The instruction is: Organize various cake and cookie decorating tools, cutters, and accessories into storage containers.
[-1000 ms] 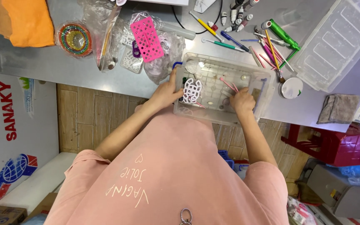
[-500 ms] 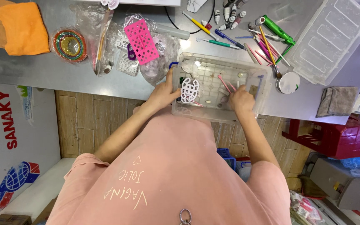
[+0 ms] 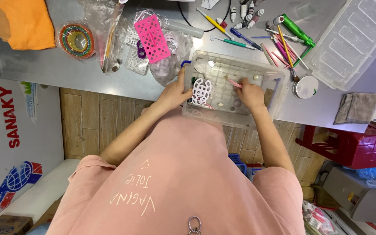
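We see a clear plastic tray (image 3: 279,93) resting at the near edge of the grey tabletop (image 3: 57,69), its front wall slightly overhanging the edge. Inside it lie a white lattice-shaped piece (image 3: 202,91), several small round items and a shallow grid of cells; the finer contents are too small to identify. The left hand (image 3: 176,92) is closed on the left side of the white lattice piece, fingers curled over it near the tray's left wall. The right hand (image 3: 250,93) is inside the tray, pinching a thin pink tool (image 3: 233,83) whose tip points toward the middle cells. To the right of the tray stand a small round white lid (image 3: 306,86) and a second, larger clear container (image 3: 353,39), which appears empty. Behind the tray, pens and brushes (image 3: 283,43) lie scattered; to the left sit a pink perforated plate (image 3: 152,38) and plastic bags (image 3: 170,65). An orange cloth (image 3: 22,21) occupies the far left corner. Bare tabletop remains between the cloth and the bags.
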